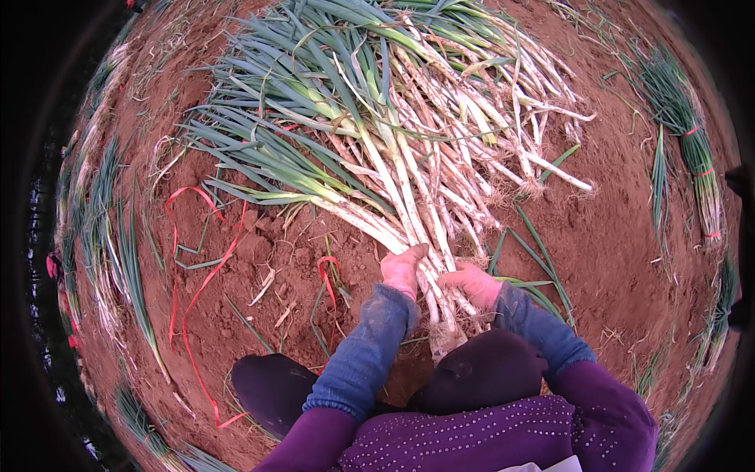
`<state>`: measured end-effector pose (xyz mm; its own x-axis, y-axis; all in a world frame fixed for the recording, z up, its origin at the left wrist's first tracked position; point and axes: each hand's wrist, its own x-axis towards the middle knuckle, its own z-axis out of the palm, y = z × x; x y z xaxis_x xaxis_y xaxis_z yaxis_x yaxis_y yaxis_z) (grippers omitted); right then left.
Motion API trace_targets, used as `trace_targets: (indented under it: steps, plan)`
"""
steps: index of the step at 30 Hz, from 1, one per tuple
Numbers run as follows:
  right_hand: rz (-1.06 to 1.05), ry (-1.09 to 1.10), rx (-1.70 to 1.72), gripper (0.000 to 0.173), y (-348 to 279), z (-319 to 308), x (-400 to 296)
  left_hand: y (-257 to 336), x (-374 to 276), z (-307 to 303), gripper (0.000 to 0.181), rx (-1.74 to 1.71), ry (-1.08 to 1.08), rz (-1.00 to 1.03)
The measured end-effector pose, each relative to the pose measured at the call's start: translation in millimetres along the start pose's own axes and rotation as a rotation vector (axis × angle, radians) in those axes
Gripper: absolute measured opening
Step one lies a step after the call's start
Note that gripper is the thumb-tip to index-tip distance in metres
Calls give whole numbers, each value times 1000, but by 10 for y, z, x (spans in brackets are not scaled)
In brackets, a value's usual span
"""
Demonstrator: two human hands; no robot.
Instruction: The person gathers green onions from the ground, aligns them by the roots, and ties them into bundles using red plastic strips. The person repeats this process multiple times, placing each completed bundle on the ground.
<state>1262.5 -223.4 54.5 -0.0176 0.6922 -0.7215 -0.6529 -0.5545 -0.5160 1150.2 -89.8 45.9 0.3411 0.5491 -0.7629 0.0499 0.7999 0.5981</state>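
Observation:
Both my hands, in pinkish coverings, hold a bunch of green onions by its white stalks, just in front of my knee. My left hand grips the bunch from the left side, thumb on top. My right hand closes around it from the right, a little nearer the roots. The root ends hang near my raised knee. The green leaves point up and to the left, resting over a large heap of loose green onions with soil-stained white stalks. The undersides of both hands are hidden.
Red plastic ties lie on the reddish soil at the left. A bundle of green onions bound with red ties lies at the right. More green onions lie along the left edge, and loose green leaves lie beside my right hand.

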Motion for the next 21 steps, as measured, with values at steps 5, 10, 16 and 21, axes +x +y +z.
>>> trace_targets:
  steps: [5,10,16,21]
  plan:
    - [-1,-114,24,42,180,65,104,-118,-39,109,30,-59,169,76]
    - [-24,59,-521,32,-130,184,14,89,-119,48,34,-166,-10,-198]
    - [127,27,-373,26,-1539,1229,-569,1079,-525,-136,87,-665,-764,66]
    - [127,133,-491,28,-1606,2214,-1447,1349,-817,-403,122,-805,-1117,153]
